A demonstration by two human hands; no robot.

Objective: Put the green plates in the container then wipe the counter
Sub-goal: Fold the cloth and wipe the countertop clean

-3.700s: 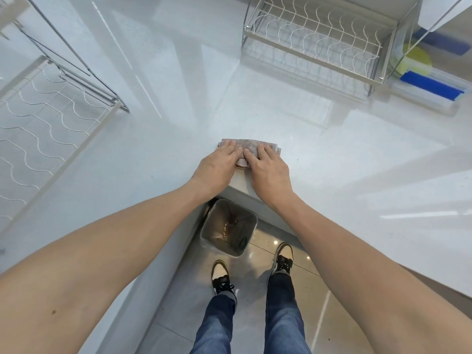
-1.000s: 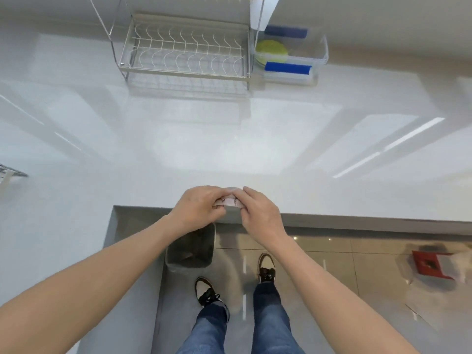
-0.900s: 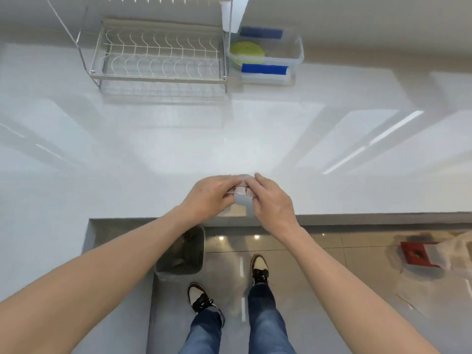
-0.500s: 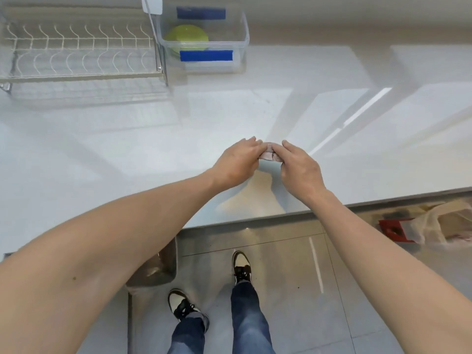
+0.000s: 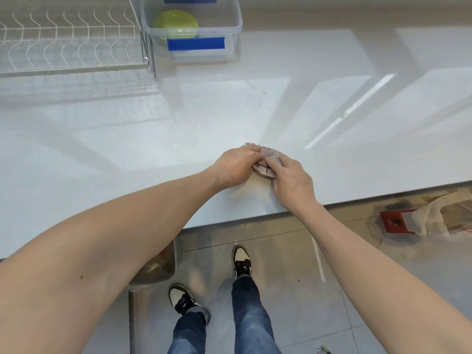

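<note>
Cloth (image 5: pixel 265 160) is travelling right; left hand (image 5: pixel 236 166) and right hand (image 5: pixel 291 178) fingers are clamping it. Loose bunching is risking missed streaks.

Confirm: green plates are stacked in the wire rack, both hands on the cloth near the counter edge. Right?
Not quite. The green plates sit in the clear container beside the wire rack, which holds nothing in view. The rest stands: left hand and right hand both press the cloth near the counter edge. The head view shows it.
</note>
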